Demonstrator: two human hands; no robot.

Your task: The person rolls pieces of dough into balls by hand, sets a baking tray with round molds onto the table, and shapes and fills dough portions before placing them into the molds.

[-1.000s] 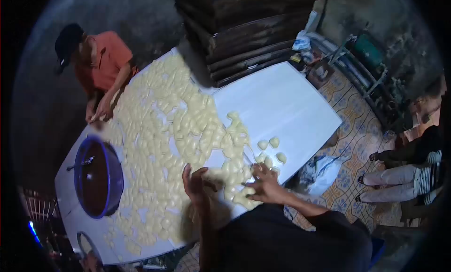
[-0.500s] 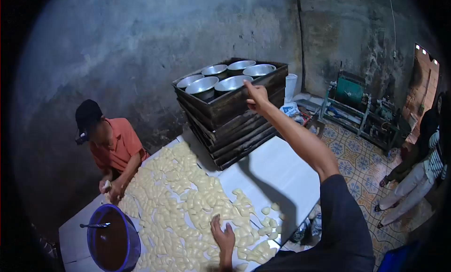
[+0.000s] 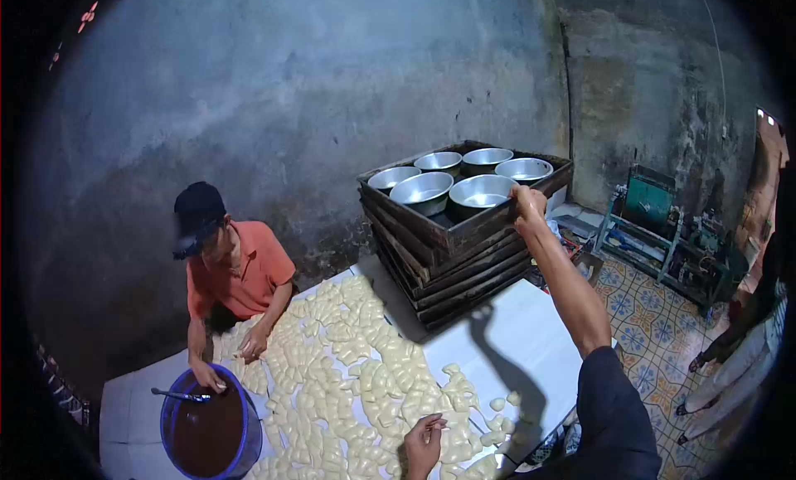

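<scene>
My right hand [image 3: 529, 208] is closed on the near right edge of the top wooden tray [image 3: 468, 235], beside a round metal pan [image 3: 482, 193]. Several such pans sit in that tray, on top of a stack of dark trays. Low in the view, my left hand [image 3: 424, 443] hovers over or rests on pale dough pieces [image 3: 377, 397], its fingers bent and a little apart, with nothing visible in it. The dough pieces cover much of the white table [image 3: 137, 414].
At the left a co-worker [image 3: 240, 269] in an orange shirt has one hand at a blue-rimmed tub [image 3: 257, 434] of brown filling. Green machinery [image 3: 649, 200] stands on the tiled floor at the right. Another person's legs [image 3: 730, 389] show at the right edge.
The view has tilted up from the table to the tray stack. My right hand has left the dough and closed on the tray's edge. The co-worker's hand has moved to the tub.
</scene>
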